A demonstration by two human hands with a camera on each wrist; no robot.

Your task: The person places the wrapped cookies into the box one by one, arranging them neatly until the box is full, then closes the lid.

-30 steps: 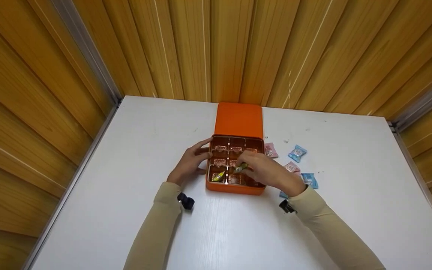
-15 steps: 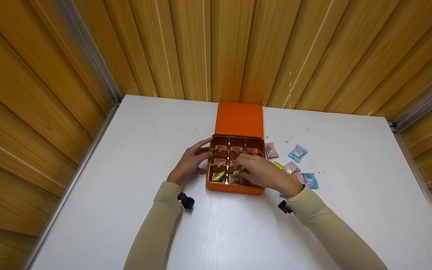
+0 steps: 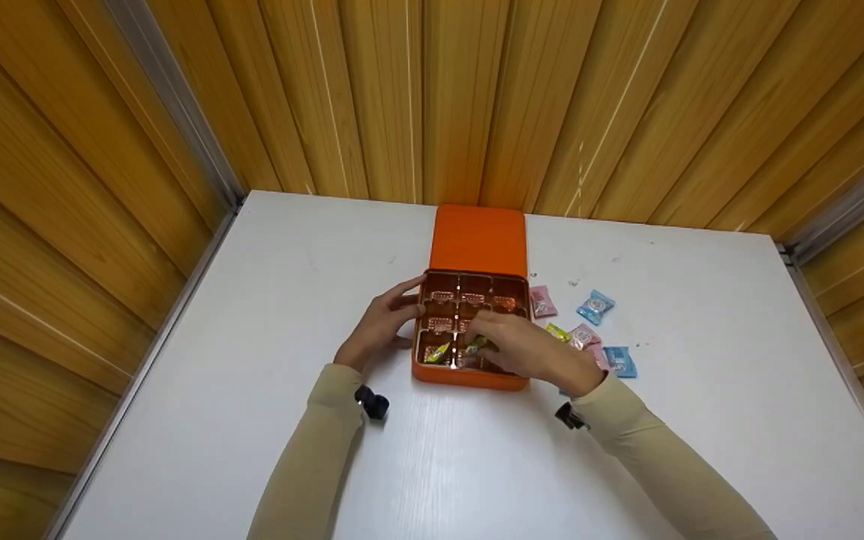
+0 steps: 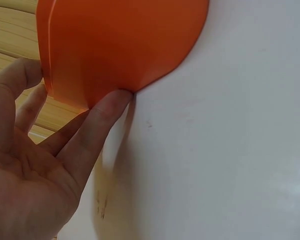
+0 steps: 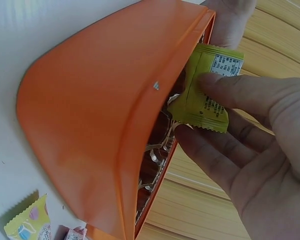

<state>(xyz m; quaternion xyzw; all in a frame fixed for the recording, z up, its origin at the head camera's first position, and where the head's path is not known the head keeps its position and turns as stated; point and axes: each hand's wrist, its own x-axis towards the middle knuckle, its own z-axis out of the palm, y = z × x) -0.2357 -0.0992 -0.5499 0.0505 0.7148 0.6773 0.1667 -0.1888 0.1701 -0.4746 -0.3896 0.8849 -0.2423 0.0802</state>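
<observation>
An orange tin box [image 3: 469,378], its inside split into small compartments by a shiny brown tray, sits on the table in the head view. My left hand [image 3: 376,328] touches its left side with spread fingers; in the left wrist view the fingertips [image 4: 115,102] rest on the orange wall. Over the front middle compartment, my right hand [image 3: 526,345] pinches a yellow wrapped candy [image 5: 202,110], partly inside the tin. Another yellow candy [image 3: 438,352] lies tilted in the front left compartment. My right hand covers part of the right compartments.
Behind the tin lies its orange lid [image 3: 478,241]. To the right are a pink candy [image 3: 543,301], a blue candy [image 3: 595,307], a second blue candy [image 3: 619,361] and a yellow candy [image 3: 556,332]. Wood-patterned panels [image 3: 462,105] stand behind the white table [image 3: 417,465].
My right hand has lowered slightly toward the front middle compartment with the yellow candy in its fingers. A yellow candy right of the tin has come into sight. The left hand has stayed put.
</observation>
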